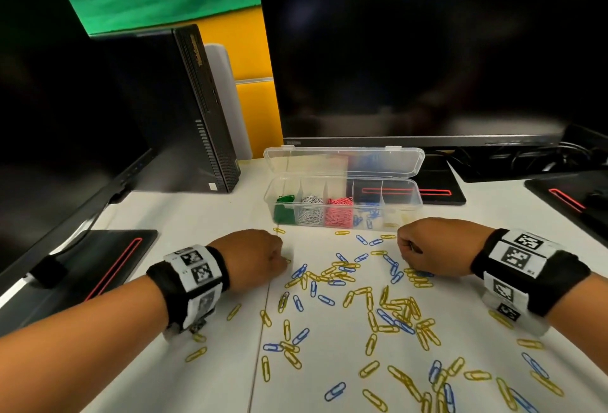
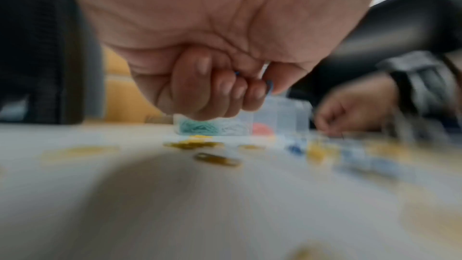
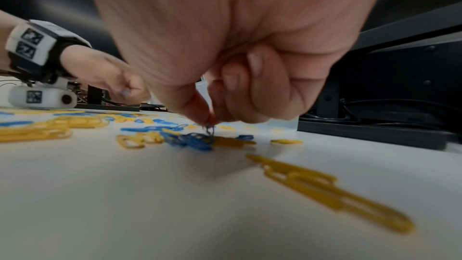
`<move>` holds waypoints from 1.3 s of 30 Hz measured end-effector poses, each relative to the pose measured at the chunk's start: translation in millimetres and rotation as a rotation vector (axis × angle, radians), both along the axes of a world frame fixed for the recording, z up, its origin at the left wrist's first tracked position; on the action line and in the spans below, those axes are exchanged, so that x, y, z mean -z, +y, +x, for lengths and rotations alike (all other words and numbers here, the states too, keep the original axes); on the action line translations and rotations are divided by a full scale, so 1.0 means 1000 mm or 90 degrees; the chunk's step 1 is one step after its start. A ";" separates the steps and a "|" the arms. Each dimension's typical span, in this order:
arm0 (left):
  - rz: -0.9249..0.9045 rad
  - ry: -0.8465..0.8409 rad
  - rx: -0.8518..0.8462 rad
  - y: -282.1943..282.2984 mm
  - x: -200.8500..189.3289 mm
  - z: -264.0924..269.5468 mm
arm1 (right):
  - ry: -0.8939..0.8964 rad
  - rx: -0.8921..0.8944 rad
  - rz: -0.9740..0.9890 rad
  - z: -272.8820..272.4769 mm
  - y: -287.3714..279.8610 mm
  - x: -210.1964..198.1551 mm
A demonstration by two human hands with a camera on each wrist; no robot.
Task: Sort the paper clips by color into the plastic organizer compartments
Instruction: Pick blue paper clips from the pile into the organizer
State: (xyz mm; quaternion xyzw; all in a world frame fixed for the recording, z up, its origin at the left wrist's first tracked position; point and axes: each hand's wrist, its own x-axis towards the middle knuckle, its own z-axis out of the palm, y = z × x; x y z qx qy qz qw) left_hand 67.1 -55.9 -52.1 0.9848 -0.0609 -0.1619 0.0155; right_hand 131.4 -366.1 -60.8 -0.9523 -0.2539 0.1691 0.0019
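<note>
A white worktop (image 1: 204, 215) carries scattered yellow and blue paper clips (image 1: 362, 297), hemmed behind by dark monitors (image 1: 427, 50) and a green backdrop. The open plastic organizer (image 1: 342, 202) stands beyond both fists. Left hand (image 1: 253, 258) grip curls round blue clips (image 2: 269, 86); right hand (image 1: 431, 246) grip pinches a blue clip (image 3: 210, 129).

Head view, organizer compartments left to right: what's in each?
In the plastic organizer: green clips → white clips → pink clips → a few blue clips → last compartment, nearly bare, with something yellow at its front edge, too small to be sure.
</note>
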 end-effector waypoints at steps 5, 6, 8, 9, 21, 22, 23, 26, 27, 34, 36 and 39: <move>-0.402 0.021 -0.291 0.009 -0.014 0.013 | -0.030 0.061 0.068 0.002 0.002 -0.003; -0.469 0.054 -0.331 0.010 -0.015 0.013 | -0.031 0.065 0.075 0.002 0.003 -0.004; -0.578 0.135 -0.358 0.012 -0.014 0.012 | -0.030 0.062 0.078 0.000 0.004 -0.006; -0.592 0.169 -0.346 0.013 -0.012 0.011 | -0.029 0.056 0.074 0.000 0.004 -0.005; -0.089 0.014 -0.036 -0.020 -0.003 0.014 | -0.050 -0.091 0.026 0.001 0.001 0.007; -0.050 0.000 -0.019 -0.022 -0.003 0.013 | -0.059 -0.093 0.025 0.002 0.001 0.007; -0.023 -0.007 -0.008 -0.024 -0.002 0.012 | -0.062 -0.090 0.025 0.002 0.001 0.007; 0.037 -0.026 0.033 -0.028 0.001 0.011 | -0.057 -0.079 0.026 0.003 0.002 0.005; 0.049 -0.031 0.044 -0.028 0.002 0.012 | -0.058 -0.075 0.027 0.003 0.002 0.005; 0.037 0.029 0.033 -0.025 0.002 0.020 | -0.063 -0.052 0.027 -0.002 0.004 0.005; -0.053 0.053 0.003 -0.020 -0.001 0.027 | -0.064 -0.043 0.069 -0.004 0.002 -0.002; -0.314 0.097 -0.098 -0.017 -0.014 0.036 | -0.102 -0.023 0.211 -0.002 0.006 -0.021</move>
